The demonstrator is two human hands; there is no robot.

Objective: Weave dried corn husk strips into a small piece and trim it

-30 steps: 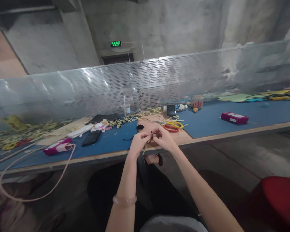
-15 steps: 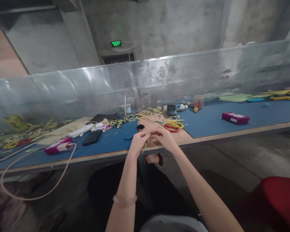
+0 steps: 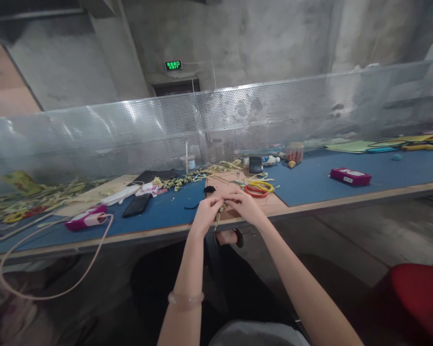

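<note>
Near the table's front edge, my left hand and my right hand meet fingertip to fingertip. Both are closed on a small pale green braided piece, whose loose strands hang below the fingers. Its upper part is hidden by the fingertips. Just beyond my left hand lies a small black item. Past my right hand are scissors with yellow and orange-red handles, resting on a tan board.
To the left are a black phone, a magenta box with a pink cable and heaped plant strands. Behind stand a dark case, a clear jar and a perforated metal screen. A second magenta box lies right.
My fingers have shifted very slightly round the braided piece, and its hanging strands have moved a little. Both hands still hold it.
</note>
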